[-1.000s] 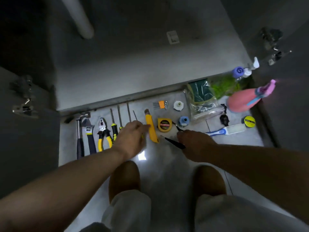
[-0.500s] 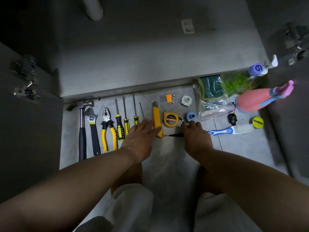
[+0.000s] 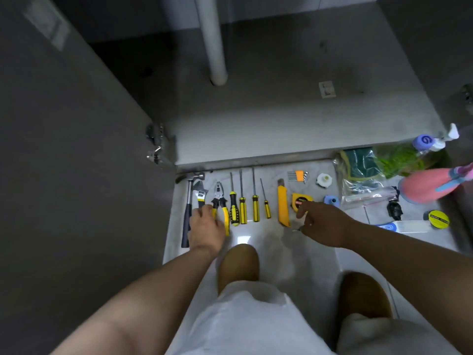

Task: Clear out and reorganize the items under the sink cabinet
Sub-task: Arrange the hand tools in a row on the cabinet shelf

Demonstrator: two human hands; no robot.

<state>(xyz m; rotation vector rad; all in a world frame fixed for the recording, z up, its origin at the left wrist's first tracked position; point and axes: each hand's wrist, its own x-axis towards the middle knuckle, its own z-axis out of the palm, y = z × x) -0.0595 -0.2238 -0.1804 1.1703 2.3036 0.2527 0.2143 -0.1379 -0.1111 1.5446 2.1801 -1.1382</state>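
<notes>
The cabinet floor (image 3: 294, 119) lies bare and wide behind its front lip, and only the white drain pipe (image 3: 213, 47) comes down at the rear middle. The open left door (image 3: 64, 149) walls off that side. Just before the lip, the hammer (image 3: 188, 206), wrench (image 3: 199, 190), pliers (image 3: 220, 201), screwdrivers (image 3: 255, 206), utility knife (image 3: 283, 206) and tape measure (image 3: 300, 198) lie side by side with narrow gaps. The left hand (image 3: 204, 226) covers the wrench and pliers handles. A plastic bag (image 3: 363, 180) and pink spray bottle (image 3: 430, 185) crowd the right corner. Bare tile (image 3: 268, 242) lies between row and knees (image 3: 238, 265).

- The left hand (image 3: 204, 228) and right hand (image 3: 323, 226) are bare.
- Both arms (image 3: 153, 290) are bare too.
- White shorts (image 3: 243, 319) reach the two bare knees (image 3: 238, 265).
</notes>
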